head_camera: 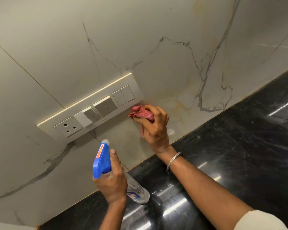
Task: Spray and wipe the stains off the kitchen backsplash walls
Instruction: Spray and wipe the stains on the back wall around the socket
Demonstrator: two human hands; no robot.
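Wiping looks to be the step in hand. The yellowish stains point(179, 106) sit low on the glossy, grey-veined backsplash point(156, 47), just right of the switch plate point(90, 107) and above the joint with the worktop point(239, 146). A soft pink cloth point(140, 113), crumpled into a wad, is pressed to the tile at the plate's lower right corner, and the right hand point(156, 128) has its fingers curled round it. The left hand point(111, 180) is wrapped round the neck of a clear plastic spray bottle point(101, 161) (blue trigger head, nozzle towards the wall under the plate), so both hands are full. By my judgement, the next move calls for sweeping the cloth rightward across the stains while keeping liquid off the flat cream plate with its rockers and three-pin socket. Below, the worktop is black polished stone, streaked with reflections.
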